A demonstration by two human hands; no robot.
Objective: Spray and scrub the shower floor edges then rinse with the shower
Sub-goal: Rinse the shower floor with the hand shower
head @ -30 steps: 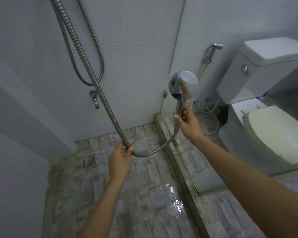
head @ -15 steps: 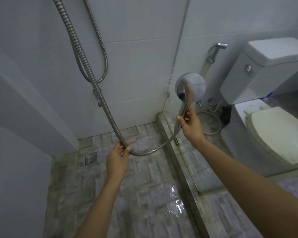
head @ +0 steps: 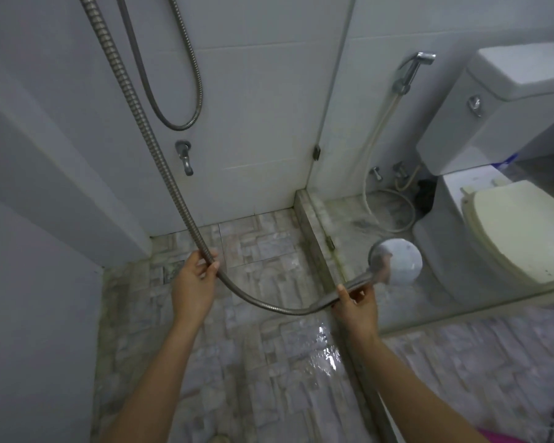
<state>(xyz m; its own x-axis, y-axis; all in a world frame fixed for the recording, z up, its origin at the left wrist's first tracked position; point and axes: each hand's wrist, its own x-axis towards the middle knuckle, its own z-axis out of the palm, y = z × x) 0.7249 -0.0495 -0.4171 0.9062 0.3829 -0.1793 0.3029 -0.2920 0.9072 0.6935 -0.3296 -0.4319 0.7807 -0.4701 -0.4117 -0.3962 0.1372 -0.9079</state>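
Brought the shower head [head: 397, 265] down within the last second, from about level with the cistern to low beside the raised kerb [head: 314, 238] on the right of the shower floor [head: 253, 378], shiny back toward the camera. Gripping its handle in the right hand [head: 354, 306], fingers wrapped round it. Pinching the metal hose [head: 160, 161] in the left hand [head: 192, 282], thumb and fingers closed on it, roughly where it was before, with slack sagging between the two. Seeing no water from the head, only a wet gleam [head: 325, 350] on the floor just beside the kerb, and greenish grime along the left and back edges. No spray bottle or brush in view. Reads as lining up for the rinse, with the head now near an edge it must wash; probably needs the water turned on first. Counting: two hands, one shower head, one wall tap [head: 184, 156], one bidet sprayer [head: 413, 68] with its pale hose, one toilet [head: 509, 238], two small valves below the sprayer, and three metal hose strands at the top of the view, whether one hose or more cannot tell.
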